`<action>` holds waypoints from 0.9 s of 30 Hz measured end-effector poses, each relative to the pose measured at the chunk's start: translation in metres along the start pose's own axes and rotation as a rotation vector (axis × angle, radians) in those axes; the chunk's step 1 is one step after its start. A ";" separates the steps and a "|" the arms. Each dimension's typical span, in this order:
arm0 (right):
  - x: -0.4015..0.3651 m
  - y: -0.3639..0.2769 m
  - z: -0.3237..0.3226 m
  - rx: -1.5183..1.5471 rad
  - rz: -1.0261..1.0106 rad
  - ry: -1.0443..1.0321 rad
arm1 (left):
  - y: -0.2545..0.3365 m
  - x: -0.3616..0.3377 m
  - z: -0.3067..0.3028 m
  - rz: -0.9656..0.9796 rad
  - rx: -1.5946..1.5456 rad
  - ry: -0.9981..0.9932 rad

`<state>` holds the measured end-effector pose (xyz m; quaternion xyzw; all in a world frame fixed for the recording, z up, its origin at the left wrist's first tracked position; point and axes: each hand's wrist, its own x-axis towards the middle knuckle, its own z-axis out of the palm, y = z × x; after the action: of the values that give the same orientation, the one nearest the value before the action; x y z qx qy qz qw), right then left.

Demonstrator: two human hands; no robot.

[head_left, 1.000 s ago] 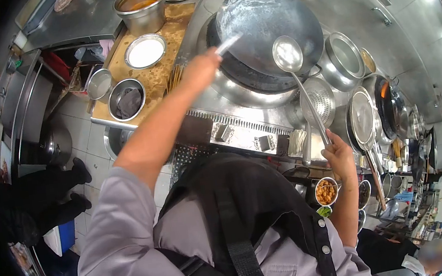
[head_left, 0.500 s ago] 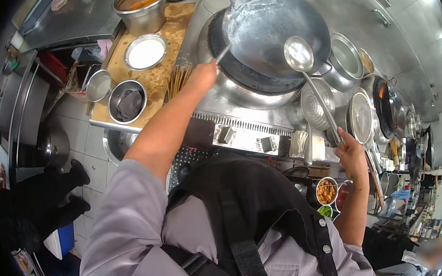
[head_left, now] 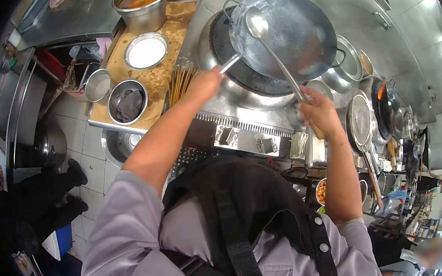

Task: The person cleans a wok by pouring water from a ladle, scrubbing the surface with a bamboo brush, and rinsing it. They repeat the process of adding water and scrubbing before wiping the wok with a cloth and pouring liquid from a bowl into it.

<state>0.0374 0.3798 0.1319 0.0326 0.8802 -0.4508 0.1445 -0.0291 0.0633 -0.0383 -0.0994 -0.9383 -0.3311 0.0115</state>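
Clasped in left hand [head_left: 206, 85]: metal rod [head_left: 230, 63], tip near wok [head_left: 296, 33] rim. Clasped in right hand [head_left: 319, 110]: ladle [head_left: 279, 62], bowl over wok. Below wok, off-center: burner [head_left: 220, 44]. Leftward, past narrow steel strip [head_left: 188, 47]: wooden board [head_left: 179, 21]. Just right: pots [head_left: 352, 65].

Commercial kitchen — wok [head_left: 301, 32], burner [head_left: 220, 41], steel pot [head_left: 145, 20]
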 end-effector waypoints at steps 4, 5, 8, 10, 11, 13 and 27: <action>0.015 -0.014 0.011 0.115 0.032 -0.098 | -0.007 0.017 0.000 -0.037 0.021 0.071; 0.018 -0.018 0.014 0.134 0.041 -0.101 | -0.007 0.021 0.004 -0.018 0.062 0.022; 0.041 0.000 0.027 0.094 -0.026 -0.152 | 0.002 0.018 0.000 -0.022 0.099 -0.036; 0.031 -0.020 0.006 0.106 0.020 -0.160 | 0.006 0.016 -0.004 -0.041 0.098 -0.037; 0.029 -0.027 -0.001 0.113 0.063 -0.172 | 0.006 0.015 -0.005 -0.034 0.100 -0.021; 0.027 -0.014 0.011 0.100 0.031 -0.146 | 0.002 0.017 0.000 -0.032 0.101 -0.001; 0.035 -0.007 -0.048 0.040 0.012 -0.311 | 0.058 -0.013 0.023 -0.069 0.122 -0.042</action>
<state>-0.0082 0.4112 0.1542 -0.0293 0.8379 -0.4669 0.2810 -0.0037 0.1198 -0.0216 -0.0729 -0.9596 -0.2712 -0.0137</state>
